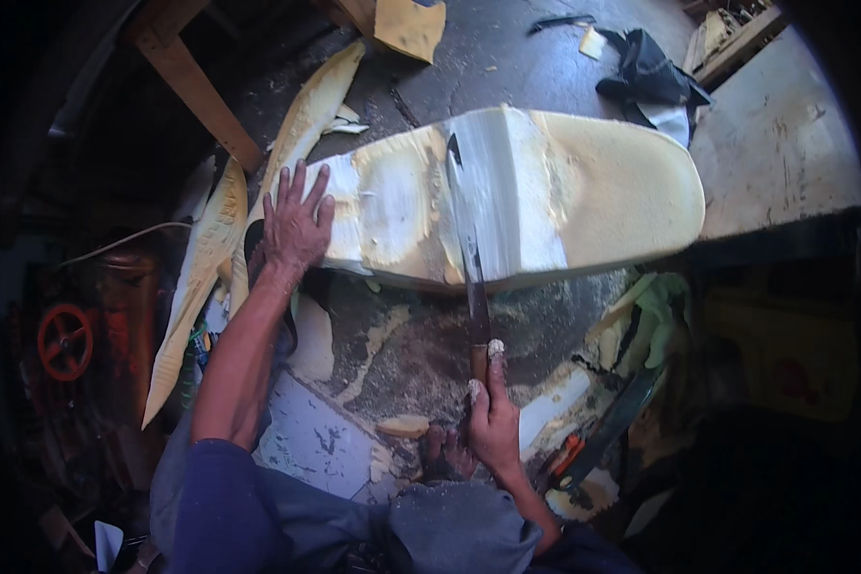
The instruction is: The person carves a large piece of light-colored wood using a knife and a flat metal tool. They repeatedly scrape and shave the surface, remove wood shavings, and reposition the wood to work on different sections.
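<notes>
A long motorcycle seat foam (pixel 631 182), cream and white, lies across the space before me. Its left half is pared down lower, with rough white patches. My left hand (pixel 298 225) rests with spread fingers on the foam's left end. In my right hand (pixel 496 429) is the wooden handle of a long knife (pixel 476 306), with whitish wraps on the thumb and one finger. The blade points away from me and lies along the foam's stepped middle. Part of the blade is hard to tell from the pale foam.
Long foam offcuts (pixel 222 258) lie at the left, near a wooden leg (pixel 201 91). A red handwheel (pixel 65 328) stands further left. A wooden board (pixel 780 143) and black cloth (pixel 649 72) are at the far right. Crumbs and scraps litter the floor.
</notes>
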Demonstrator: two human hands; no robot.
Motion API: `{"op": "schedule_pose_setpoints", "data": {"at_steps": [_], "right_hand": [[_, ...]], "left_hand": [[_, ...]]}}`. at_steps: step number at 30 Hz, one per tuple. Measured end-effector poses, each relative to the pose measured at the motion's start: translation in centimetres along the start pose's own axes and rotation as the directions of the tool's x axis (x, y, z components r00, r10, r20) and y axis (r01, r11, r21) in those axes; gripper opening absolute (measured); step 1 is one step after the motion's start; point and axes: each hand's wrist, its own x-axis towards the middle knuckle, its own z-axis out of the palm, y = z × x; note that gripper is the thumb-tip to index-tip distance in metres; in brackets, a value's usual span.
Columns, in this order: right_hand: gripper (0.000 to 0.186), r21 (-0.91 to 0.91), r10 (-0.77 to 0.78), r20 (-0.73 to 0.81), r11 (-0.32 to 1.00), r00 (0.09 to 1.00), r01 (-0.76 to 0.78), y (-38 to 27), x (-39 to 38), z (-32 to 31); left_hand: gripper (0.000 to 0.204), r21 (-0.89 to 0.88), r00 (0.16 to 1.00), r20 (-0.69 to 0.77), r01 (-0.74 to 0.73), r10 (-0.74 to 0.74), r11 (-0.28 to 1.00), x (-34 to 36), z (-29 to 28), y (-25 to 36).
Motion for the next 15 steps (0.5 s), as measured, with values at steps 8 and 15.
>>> {"op": "schedule_pose_setpoints", "data": {"at_steps": [8,15], "right_hand": [[0.057,-0.018,0.284,0.119,0.959,0.952,-0.284,-0.6,0.3,0.8],[0.059,0.028,0.235,0.113,0.971,0.965,-0.239,0.6,0.6,1.7]], "left_hand": [[0.057,-0.014,0.998,-0.051,-0.022,0.021,1.000,-0.2,0.5,-0.2],[0.058,-0.010,0.994,-0.098,-0.052,0.051,0.999,-0.1,0.6,-0.1]]}}
